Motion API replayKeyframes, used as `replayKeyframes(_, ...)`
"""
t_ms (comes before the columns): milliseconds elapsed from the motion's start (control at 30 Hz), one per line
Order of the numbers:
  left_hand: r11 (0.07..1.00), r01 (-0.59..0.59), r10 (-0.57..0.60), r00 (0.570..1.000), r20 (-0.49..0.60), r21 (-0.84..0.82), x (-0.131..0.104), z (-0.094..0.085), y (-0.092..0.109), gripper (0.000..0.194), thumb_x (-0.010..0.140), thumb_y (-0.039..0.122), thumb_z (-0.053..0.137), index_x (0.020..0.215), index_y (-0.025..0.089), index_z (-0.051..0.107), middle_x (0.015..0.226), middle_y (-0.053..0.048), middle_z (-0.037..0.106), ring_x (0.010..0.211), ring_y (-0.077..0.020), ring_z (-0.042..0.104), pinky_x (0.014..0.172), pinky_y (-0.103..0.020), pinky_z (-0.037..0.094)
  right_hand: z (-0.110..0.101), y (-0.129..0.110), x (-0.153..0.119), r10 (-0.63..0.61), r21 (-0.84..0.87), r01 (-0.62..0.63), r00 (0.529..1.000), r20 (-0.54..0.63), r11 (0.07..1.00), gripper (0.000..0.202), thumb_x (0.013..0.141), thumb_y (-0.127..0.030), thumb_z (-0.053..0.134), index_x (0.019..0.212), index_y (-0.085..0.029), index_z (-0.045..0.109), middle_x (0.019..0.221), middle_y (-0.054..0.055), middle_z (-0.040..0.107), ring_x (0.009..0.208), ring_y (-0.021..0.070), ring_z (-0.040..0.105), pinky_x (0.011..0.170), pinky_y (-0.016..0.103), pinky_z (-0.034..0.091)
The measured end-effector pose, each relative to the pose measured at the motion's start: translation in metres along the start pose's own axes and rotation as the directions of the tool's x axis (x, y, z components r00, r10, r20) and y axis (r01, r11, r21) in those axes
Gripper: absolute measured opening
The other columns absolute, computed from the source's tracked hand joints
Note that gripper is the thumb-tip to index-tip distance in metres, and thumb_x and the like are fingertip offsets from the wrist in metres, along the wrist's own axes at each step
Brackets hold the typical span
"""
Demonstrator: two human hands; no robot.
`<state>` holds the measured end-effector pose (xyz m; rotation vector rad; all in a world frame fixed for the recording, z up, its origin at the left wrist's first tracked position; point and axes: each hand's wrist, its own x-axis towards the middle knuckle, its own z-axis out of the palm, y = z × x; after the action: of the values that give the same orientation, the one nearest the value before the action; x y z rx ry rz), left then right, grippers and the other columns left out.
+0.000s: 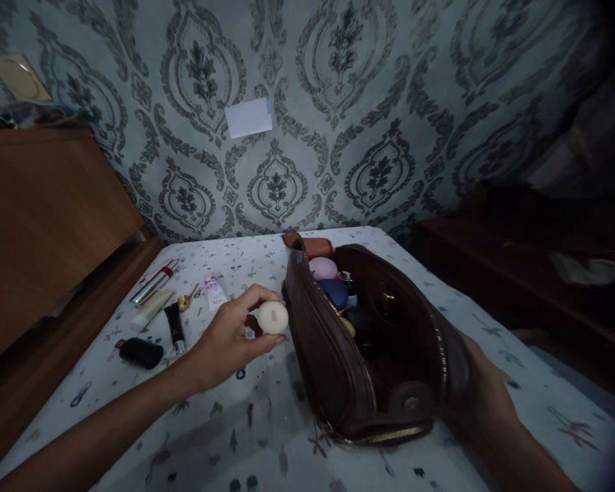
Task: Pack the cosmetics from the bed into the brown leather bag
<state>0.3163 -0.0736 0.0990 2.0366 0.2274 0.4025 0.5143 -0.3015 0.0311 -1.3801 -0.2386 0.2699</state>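
Between the thumb and fingers of my left hand (236, 335) is a small round cream-coloured item (273, 318), held just left of a brown leather bag (328, 355). The bag stands unzipped and wide open. Inside it lie a pink rounded item (322, 268), a dark blue one (334, 292), a small bottle (347, 280) and a gold-topped item (387, 301). My right hand (486, 383) is against the bag's right side, holding it, with its fingertips hidden behind the leather.
On the patterned white sheet (199, 437) at the left lie a pink-and-white tube (214, 290), a black tube (175, 326), a cream tube (152, 309), silver-and-red tubes (155, 283) and a black case (141, 352). A wooden cabinet (46, 232) borders the left; patterned wall behind.
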Motion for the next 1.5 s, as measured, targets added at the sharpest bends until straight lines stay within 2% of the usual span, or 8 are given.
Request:
replayKeyframes(300, 0.967, -0.1, 0.103, 0.995, 0.0, 0.233, -0.004, 0.002, 0.006, 0.045, 0.087, 0.04, 0.069, 0.129, 0.029, 0.058, 0.095, -0.001, 0.053, 0.079, -0.0153, 0.052, 0.064, -0.025, 0.042, -0.002, 0.002, 0.0, 0.093, 0.155, -0.093, 0.996, 0.006, 0.983, 0.026, 0.06, -0.047, 0.08, 0.073, -0.027, 0.07, 0.069, -0.001, 0.072, 0.061, 0.0237, 0.065, 0.058, 0.034, 0.057)
replayKeyframes(467, 0.979, -0.029, 0.033, 0.999, -0.018, 0.203, -0.005, 0.003, 0.013, 0.037, 0.084, 0.046, 0.073, 0.107, 0.023, 0.055, 0.094, 0.0, 0.056, 0.079, -0.0144, 0.057, 0.062, -0.024, 0.046, -0.003, 0.001, -0.001, 0.1, 0.171, -0.106, 0.994, 0.047, 0.979, 0.025, 0.064, -0.043, 0.078, 0.083, -0.027, 0.075, 0.081, -0.001, 0.075, 0.075, 0.0255, 0.069, 0.071, 0.034, 0.057)
replayKeyframes(667, 0.939, -0.263, 0.27, 0.963, 0.002, 0.221, 0.02, 0.005, 0.05, 0.027, 0.089, 0.034, 0.068, 0.112, 0.023, 0.061, 0.102, -0.002, 0.059, 0.082, -0.013, 0.058, 0.065, -0.022, 0.047, -0.005, 0.008, 0.003, 0.066, 0.202, -0.082, 0.994, 0.084, 0.976, 0.028, 0.067, -0.048, 0.077, 0.079, -0.023, 0.073, 0.075, -0.002, 0.072, 0.071, 0.0204, 0.065, 0.07, 0.029, 0.053)
replayKeyframes(767, 0.894, -0.333, 0.319, 0.943, 0.096, 0.3, 0.045, 0.012, 0.07, 0.032, 0.089, 0.035, 0.067, 0.119, 0.026, 0.062, 0.107, -0.003, 0.06, 0.086, -0.0154, 0.058, 0.068, -0.025, 0.046, -0.007, 0.012, 0.007, 0.046, 0.22, -0.068, 0.993, 0.104, 0.973, 0.029, 0.07, -0.051, 0.074, 0.079, -0.023, 0.072, 0.076, -0.002, 0.071, 0.073, 0.0199, 0.064, 0.071, 0.029, 0.052)
replayKeyframes(867, 0.838, -0.363, 0.262, 0.923, 0.284, 0.408, 0.074, 0.023, 0.084, 0.033, 0.09, 0.038, 0.063, 0.121, 0.027, 0.062, 0.113, -0.004, 0.061, 0.091, -0.019, 0.058, 0.071, -0.029, 0.045, -0.01, 0.013, 0.01, 0.02, 0.218, -0.051, 0.99, 0.142, 0.975, 0.03, 0.071, -0.05, 0.073, 0.078, -0.021, 0.071, 0.076, 0.0, 0.071, 0.072, 0.0198, 0.062, 0.07, 0.029, 0.051)
replayKeyframes(1033, 0.697, -0.448, 0.088, 0.828, 0.554, 0.56, 0.11, 0.044, 0.093, 0.027, 0.086, 0.03, 0.066, 0.113, 0.024, 0.063, 0.107, -0.001, 0.062, 0.097, -0.0201, 0.057, 0.078, -0.03, 0.041, -0.011, 0.012, 0.012, -0.004, 0.221, -0.03, 0.988, 0.151, 0.975, 0.027, 0.071, -0.046, 0.073, 0.074, -0.02, 0.07, 0.072, 0.0, 0.068, 0.071, 0.0184, 0.059, 0.071, 0.029, 0.049)
replayKeyframes(1200, 0.535, -0.467, -0.06, 0.81, 0.583, 0.704, 0.123, 0.058, 0.091, 0.02, 0.082, 0.032, 0.071, 0.094, 0.02, 0.06, 0.094, 0.0, 0.061, 0.089, -0.0201, 0.057, 0.067, -0.029, 0.035, -0.012, 0.011, 0.012, -0.008, 0.238, -0.031, 0.987, 0.162, 0.971, 0.024, 0.072, -0.043, 0.073, 0.073, -0.02, 0.07, 0.072, 0.0, 0.067, 0.07, 0.0173, 0.058, 0.069, 0.028, 0.047)
replayKeyframes(1500, 0.46, -0.503, -0.146, 0.77, 0.622, 0.731, 0.127, 0.064, 0.081, 0.02, 0.085, 0.027, 0.068, 0.103, 0.022, 0.061, 0.108, -0.002, 0.063, 0.103, -0.0212, 0.059, 0.079, -0.029, 0.039, -0.014, 0.012, 0.013, 0.002, 0.234, -0.042, 0.986, 0.169, 0.971, 0.023, 0.074, -0.043, 0.071, 0.074, -0.02, 0.07, 0.073, 0.0, 0.066, 0.07, 0.0167, 0.058, 0.068, 0.027, 0.046)
